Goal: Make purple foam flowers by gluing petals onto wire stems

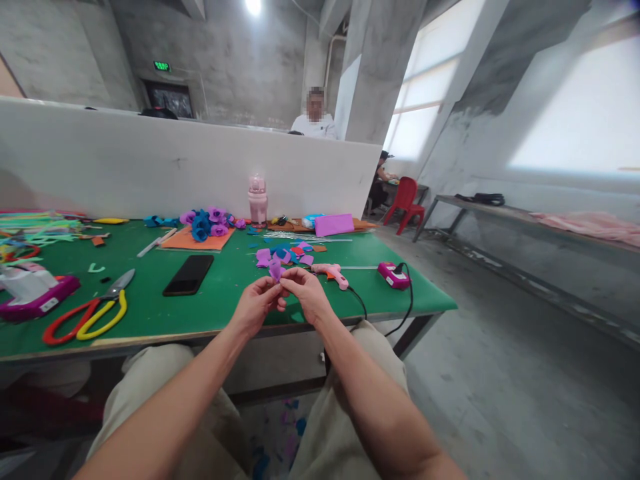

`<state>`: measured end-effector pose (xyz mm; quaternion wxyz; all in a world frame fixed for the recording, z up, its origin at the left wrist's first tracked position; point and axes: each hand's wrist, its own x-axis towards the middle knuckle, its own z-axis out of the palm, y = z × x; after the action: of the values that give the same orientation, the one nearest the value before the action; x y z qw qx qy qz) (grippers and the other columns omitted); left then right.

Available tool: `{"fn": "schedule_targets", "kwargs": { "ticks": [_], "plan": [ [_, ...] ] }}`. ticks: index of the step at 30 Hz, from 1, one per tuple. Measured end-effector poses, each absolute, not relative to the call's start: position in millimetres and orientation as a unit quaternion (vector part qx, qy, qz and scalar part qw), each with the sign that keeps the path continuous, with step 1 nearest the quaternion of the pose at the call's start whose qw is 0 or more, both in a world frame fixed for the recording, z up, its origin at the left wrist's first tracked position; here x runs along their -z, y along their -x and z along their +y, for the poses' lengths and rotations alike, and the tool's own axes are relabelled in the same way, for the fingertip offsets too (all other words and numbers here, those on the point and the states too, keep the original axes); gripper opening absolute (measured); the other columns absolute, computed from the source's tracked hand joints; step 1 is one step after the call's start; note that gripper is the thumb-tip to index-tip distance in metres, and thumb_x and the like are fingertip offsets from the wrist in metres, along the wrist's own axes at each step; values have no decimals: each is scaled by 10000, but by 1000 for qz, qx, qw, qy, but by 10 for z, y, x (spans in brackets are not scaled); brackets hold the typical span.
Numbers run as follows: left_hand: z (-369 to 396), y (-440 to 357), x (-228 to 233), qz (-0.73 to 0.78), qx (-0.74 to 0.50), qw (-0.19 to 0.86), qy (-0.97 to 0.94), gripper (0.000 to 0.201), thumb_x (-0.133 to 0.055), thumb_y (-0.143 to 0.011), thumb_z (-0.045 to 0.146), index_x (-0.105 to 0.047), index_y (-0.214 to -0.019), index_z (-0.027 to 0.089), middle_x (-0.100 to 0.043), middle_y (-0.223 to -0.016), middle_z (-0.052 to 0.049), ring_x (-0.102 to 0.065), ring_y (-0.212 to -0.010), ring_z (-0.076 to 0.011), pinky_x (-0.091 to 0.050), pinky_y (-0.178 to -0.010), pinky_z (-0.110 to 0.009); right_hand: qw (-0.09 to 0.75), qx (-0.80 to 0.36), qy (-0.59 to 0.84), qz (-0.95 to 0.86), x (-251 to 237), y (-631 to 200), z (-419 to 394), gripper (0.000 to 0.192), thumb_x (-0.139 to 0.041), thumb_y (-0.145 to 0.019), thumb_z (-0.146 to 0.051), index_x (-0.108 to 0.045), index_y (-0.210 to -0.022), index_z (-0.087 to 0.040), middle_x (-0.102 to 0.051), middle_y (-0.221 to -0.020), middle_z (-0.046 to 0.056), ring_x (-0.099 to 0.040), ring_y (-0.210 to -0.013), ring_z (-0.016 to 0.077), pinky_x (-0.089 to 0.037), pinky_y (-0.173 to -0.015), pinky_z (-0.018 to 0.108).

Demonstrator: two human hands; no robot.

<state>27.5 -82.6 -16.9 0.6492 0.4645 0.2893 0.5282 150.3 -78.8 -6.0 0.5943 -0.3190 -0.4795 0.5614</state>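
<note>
My left hand (256, 304) and my right hand (309, 295) meet over the front edge of the green table. Fingertips of both pinch a small purple crepe-paper flower (275, 269), its petals pointing up; its lower end is hidden by the fingers. Just beyond lie loose purple and blue paper petals (284, 254). A pink hot glue gun (332, 273) rests right of my right hand, its black cord hanging off the table. Farther back, finished blue and purple paper flowers (202, 225) sit on an orange sheet (196, 241).
Left of my hands are a black phone (189, 275), red-and-yellow scissors (95, 310) and a purple tape dispenser (40, 298). A pink bottle (258, 200) stands by the white partition (190, 160). At right is a purple power socket (393, 275). Another person (314, 125) sits beyond the partition.
</note>
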Motion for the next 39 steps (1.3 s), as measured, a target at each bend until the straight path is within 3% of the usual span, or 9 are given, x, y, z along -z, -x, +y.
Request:
{"fn": "schedule_targets", "kwargs": {
  "ticks": [26,31,39],
  "plan": [
    [-817,-291,188,322,-558,628,-436,321,-756,-579,301,-530,-738,138,-579,-521,40,-551,-461,-77,-468,-458,-182,588,-494,378,-517,17,-1430,-838,98,-605,-596,-189,-566,-684,-170,-563,-578,-50,-500,-502,76,-415,-516,211],
    [-823,-298,180,319,-549,635,-440,308,-741,-604,303,-536,-758,133,-637,-629,3,-565,-482,-75,-467,-473,-188,595,-493,381,-507,32,-1440,-814,69,-570,-630,-216,-549,-681,-174,-534,-545,-49,-491,-495,83,-398,-489,210],
    [-824,-315,217,308,-553,629,-451,292,-739,-602,325,-541,-714,141,-576,-506,33,-534,-449,-79,-431,-455,-187,591,-453,400,-534,26,-1403,-832,191,-643,-610,-254,-554,-767,-195,-585,-630,-19,-513,-527,105,-419,-472,225]
  ]
}}
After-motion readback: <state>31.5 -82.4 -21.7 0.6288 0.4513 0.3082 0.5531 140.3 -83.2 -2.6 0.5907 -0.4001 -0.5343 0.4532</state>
